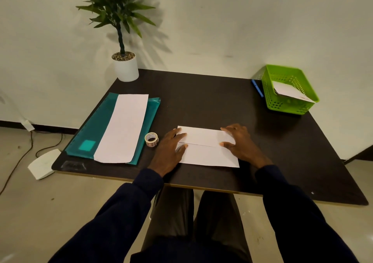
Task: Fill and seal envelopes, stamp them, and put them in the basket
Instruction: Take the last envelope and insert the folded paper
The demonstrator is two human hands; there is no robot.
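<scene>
Head view: a teal folder (pixel 88 129) lies under a long white sheet (pixel 123 127), with a stamp roll (pixel 151 139) just beside it. The left hand (pixel 168 151) and right hand (pixel 240 143) press flat, fingers straight, on the creased white paper (pixel 205 154). At far right, the green basket (pixel 270 101) holds an envelope (pixel 290 92).

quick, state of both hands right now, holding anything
Left hand: open, fingers pressing flat on the folded white sheet.
Right hand: open, fingers pressing flat on the same sheet.
</scene>
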